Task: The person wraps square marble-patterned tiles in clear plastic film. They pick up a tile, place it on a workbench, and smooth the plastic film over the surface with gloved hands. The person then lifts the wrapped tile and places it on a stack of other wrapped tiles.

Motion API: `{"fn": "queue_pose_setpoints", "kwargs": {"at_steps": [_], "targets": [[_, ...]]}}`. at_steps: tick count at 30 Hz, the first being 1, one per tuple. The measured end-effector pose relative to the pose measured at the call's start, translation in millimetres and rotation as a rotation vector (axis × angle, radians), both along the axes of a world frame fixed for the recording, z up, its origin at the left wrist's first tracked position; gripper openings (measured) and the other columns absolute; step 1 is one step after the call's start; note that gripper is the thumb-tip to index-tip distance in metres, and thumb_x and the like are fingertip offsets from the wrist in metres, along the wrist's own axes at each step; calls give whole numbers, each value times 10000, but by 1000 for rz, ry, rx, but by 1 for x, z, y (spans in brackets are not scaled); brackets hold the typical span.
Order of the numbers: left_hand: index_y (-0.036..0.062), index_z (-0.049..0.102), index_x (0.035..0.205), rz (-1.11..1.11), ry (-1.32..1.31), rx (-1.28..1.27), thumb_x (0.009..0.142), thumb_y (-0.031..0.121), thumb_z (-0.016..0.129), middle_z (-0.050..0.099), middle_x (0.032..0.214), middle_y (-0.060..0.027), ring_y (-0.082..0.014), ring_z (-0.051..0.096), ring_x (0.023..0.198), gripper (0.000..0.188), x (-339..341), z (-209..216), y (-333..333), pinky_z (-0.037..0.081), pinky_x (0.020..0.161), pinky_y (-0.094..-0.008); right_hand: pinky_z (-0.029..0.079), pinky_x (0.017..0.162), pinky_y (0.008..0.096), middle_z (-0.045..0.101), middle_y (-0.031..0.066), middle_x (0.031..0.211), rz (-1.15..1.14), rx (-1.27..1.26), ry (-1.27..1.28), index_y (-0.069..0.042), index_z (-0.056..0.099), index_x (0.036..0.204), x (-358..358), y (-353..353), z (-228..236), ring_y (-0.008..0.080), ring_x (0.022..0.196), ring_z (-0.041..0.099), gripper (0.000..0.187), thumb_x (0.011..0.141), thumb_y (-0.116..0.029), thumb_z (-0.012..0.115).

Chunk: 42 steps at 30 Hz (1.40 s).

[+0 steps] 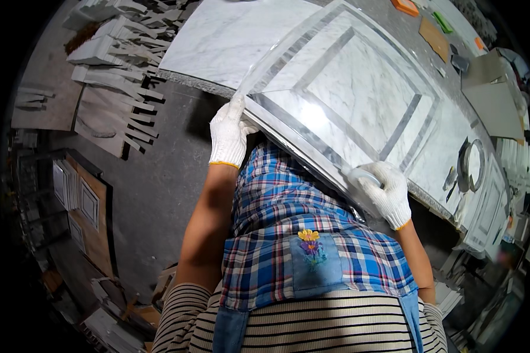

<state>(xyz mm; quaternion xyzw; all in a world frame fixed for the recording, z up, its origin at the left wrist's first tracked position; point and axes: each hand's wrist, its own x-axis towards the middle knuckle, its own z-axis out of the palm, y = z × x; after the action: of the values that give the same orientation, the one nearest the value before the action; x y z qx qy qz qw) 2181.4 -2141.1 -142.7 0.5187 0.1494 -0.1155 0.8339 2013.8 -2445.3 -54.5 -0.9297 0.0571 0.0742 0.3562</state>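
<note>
A white marble panel (347, 76) with inlaid grey bands lies across the worktable, its near edge reaching out toward my apron. Shiny clear film or tape covers parts of it. My left hand (229, 132), in a white knit glove, grips the panel's near left corner, thumb on top and fingers at the edge. Near the right end of that edge my right hand (386, 191), gloved the same way, is closed around a roll of clear tape (362, 176). Clear plastic hangs below the edge beside it. The fingers under the panel are partly hidden.
A plain marble slab (229, 35) lies beyond the panel. To the right are a tape ring (482, 166) and a cardboard box (492, 94). An orange tool (405, 7) and a green one (442, 22) lie at the far side. Stacked stone strips (121, 82) stand left.
</note>
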Motion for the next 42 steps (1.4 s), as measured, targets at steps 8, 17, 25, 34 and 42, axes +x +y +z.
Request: {"fn": "queue_pose_setpoints", "kwargs": {"at_steps": [8,17,25,34,42], "targets": [[-58,612,1148,56,-21,-28,986,323,649,696,968,-153,-250,707,799,417,0,-4,-4,597,681,-401,523,806,395,707,149,925,-36,-5,33,-73,756,997,-14,-7,1,317,886,667,310,802,-301,680],[-40,625,1128,47,-5,-52,978,300,665,701,960,-142,-247,706,786,374,1,-6,-3,591,652,-389,530,777,393,706,148,900,-50,-13,13,-62,759,990,-29,-17,0,315,849,677,317,791,-296,681],[-28,586,1249,-22,-6,-72,992,285,637,677,1115,-147,-286,699,938,408,2,-6,2,618,766,-442,531,753,379,704,149,894,-79,3,35,-64,762,983,-41,-24,0,308,833,681,314,793,-302,687],[-13,556,1292,29,37,-71,998,344,628,654,1188,-152,-286,684,1019,468,-1,-4,-3,613,802,-444,527,739,383,696,145,866,-66,-6,-15,-77,763,975,-54,-33,-2,312,814,672,314,777,-313,703],[12,531,1328,72,75,37,1022,463,547,641,1222,-183,-307,673,1012,546,-22,-6,-10,581,762,-401,526,728,384,699,134,858,-81,-23,-37,-82,765,960,-66,-39,-2,308,805,667,294,761,-296,733]]}}
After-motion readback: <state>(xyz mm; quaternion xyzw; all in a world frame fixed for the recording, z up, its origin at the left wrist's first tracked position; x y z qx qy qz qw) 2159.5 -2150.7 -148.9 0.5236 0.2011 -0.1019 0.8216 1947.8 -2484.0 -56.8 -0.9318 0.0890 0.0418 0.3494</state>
